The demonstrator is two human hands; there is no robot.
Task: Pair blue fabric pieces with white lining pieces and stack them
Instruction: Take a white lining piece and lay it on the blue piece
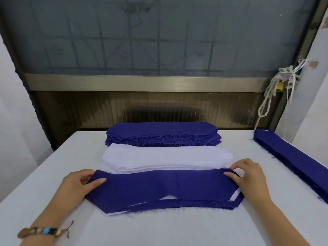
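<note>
- Across the white cloth-covered table (53, 157), a far stack of blue fabric pieces (163, 134) and a middle stack of white lining pieces (166, 158) are waiting.
- Nearest the person, a long blue fabric piece (159, 185) is being laid on the paired blue-and-white pile (177, 205).
- Left hand (79, 181) and right hand (248, 176) are pinching its opposite ends, well apart.
- Next is probably squaring the edges, releasing, then taking a lining.

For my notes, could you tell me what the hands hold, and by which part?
The top blue fabric piece: the left hand pinches its left end, the right hand its right end.
</note>
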